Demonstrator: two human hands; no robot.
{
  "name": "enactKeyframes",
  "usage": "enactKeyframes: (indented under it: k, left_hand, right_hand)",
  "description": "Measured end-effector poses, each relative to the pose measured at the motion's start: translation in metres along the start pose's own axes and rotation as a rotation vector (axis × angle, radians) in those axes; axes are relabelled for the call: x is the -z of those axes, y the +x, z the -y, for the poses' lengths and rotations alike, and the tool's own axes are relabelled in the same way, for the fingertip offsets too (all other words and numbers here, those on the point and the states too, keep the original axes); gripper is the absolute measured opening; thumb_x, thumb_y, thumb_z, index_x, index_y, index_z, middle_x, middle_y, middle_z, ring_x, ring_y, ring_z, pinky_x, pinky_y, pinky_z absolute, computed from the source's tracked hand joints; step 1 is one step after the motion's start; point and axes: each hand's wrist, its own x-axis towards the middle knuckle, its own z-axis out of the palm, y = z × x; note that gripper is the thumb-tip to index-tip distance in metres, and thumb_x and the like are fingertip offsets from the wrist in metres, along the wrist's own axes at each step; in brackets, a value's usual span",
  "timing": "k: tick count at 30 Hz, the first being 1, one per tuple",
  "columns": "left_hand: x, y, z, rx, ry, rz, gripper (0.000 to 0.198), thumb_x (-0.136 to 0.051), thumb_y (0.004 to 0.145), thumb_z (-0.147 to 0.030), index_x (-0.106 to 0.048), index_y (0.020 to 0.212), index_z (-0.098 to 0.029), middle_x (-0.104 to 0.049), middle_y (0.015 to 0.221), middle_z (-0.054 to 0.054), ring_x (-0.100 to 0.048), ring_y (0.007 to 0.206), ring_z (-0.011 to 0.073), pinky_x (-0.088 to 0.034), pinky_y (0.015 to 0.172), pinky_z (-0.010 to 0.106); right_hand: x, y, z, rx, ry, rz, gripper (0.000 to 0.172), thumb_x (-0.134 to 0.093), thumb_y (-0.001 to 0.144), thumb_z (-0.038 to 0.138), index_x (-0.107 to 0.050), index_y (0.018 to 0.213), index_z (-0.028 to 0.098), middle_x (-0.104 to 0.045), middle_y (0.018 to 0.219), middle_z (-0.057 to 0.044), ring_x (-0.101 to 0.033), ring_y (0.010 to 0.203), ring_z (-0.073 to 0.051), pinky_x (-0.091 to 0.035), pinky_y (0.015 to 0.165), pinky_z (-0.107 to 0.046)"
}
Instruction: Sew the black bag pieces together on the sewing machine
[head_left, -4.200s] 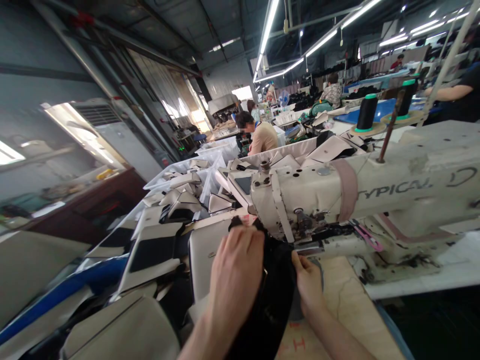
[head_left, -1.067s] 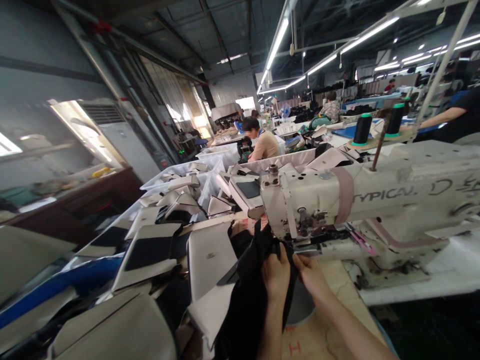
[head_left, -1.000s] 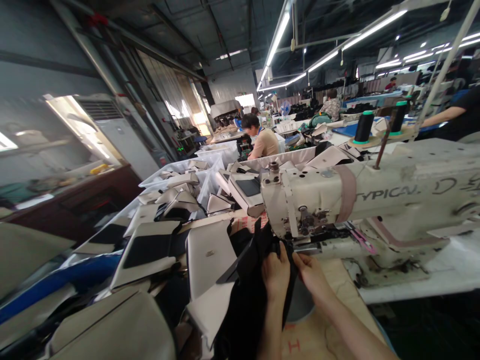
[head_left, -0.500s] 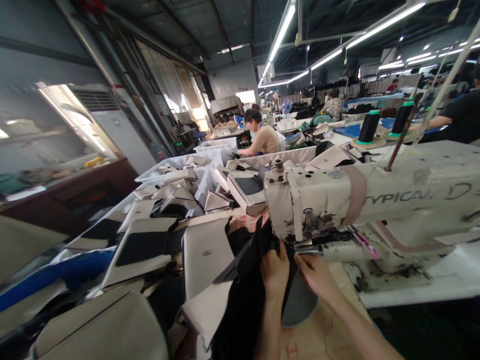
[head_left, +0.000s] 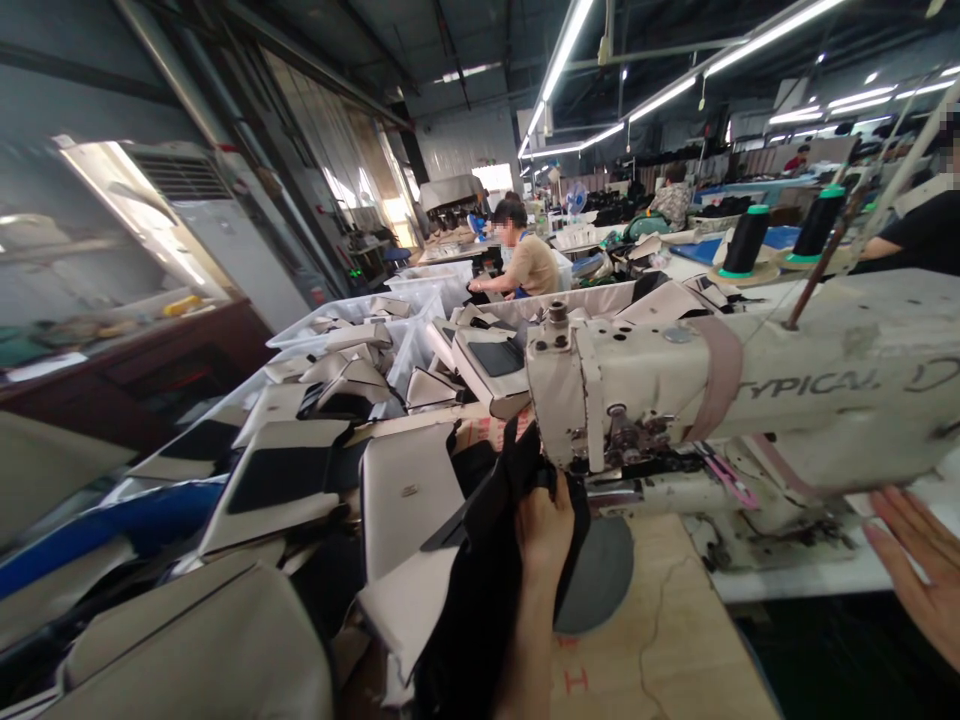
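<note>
My left hand [head_left: 545, 524] is closed on a black fabric piece [head_left: 480, 590], holding it up against the needle end of a cream sewing machine [head_left: 720, 390] marked TYPICAL. The fabric hangs down over the front of the wooden table [head_left: 660, 640]. A dark grey round pad [head_left: 600, 575] lies on the table under the machine head. My right hand [head_left: 919, 565] is off at the far right edge, fingers stretched out and empty, near the machine's base.
Beige and black seat-cover pieces [head_left: 300, 470] are piled in white bins [head_left: 360, 315] to the left and behind. Two black thread cones [head_left: 746, 242] stand behind the machine. Other people [head_left: 525, 262] work at tables farther back. An air-conditioning unit [head_left: 202, 230] stands at left.
My right hand has let go of the black fabric and swung out to the far right, now open. My left hand still holds the fabric at the machine head.
</note>
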Motion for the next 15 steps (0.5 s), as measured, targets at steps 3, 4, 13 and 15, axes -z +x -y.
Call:
enactKeyframes:
  k: [3, 4, 13, 15]
  left_hand:
    - [-0.001, -0.003, 0.002, -0.016, 0.014, -0.003, 0.048, -0.033, 0.088, -0.044, -0.068, 0.078, -0.013, -0.069, 0.082, 0.016, -0.065, 0.081, 0.0225, -0.041, 0.068, 0.024]
    - [-0.001, -0.003, 0.003, -0.025, 0.017, -0.005, 0.050, -0.031, 0.089, -0.044, -0.068, 0.077, -0.013, -0.069, 0.082, 0.017, -0.065, 0.081, 0.0230, -0.042, 0.068, 0.024]
    - [0.000, -0.005, 0.007, -0.071, 0.014, -0.009, 0.050, -0.029, 0.090, -0.043, -0.068, 0.080, -0.013, -0.069, 0.082, 0.015, -0.065, 0.081, 0.0224, -0.042, 0.068, 0.024]
    - [-0.002, -0.004, 0.008, -0.065, 0.021, -0.008, 0.052, -0.028, 0.089, -0.044, -0.068, 0.080, -0.013, -0.069, 0.082, 0.016, -0.065, 0.082, 0.0225, -0.042, 0.069, 0.024]
  right_hand:
    - [-0.008, -0.016, -0.016, 0.120, -0.111, 0.044, 0.071, -0.001, 0.088, 0.037, -0.071, 0.091, 0.023, -0.044, 0.130, -0.013, -0.036, 0.123, -0.026, -0.027, 0.092, -0.050]
    - [-0.008, -0.017, -0.020, 0.120, -0.142, 0.041, 0.070, -0.002, 0.088, 0.035, -0.071, 0.092, 0.023, -0.044, 0.130, -0.011, -0.037, 0.122, -0.025, -0.027, 0.092, -0.050]
    - [0.015, -0.001, 0.008, 0.006, -0.104, 0.096, 0.058, -0.008, 0.089, 0.023, -0.062, 0.110, 0.013, -0.041, 0.132, -0.010, -0.035, 0.124, -0.023, -0.020, 0.103, -0.045]
    - [0.027, 0.011, 0.019, -0.095, -0.102, 0.101, 0.054, -0.012, 0.089, 0.025, -0.058, 0.115, 0.015, -0.044, 0.131, -0.006, -0.038, 0.122, -0.020, -0.022, 0.104, -0.039]
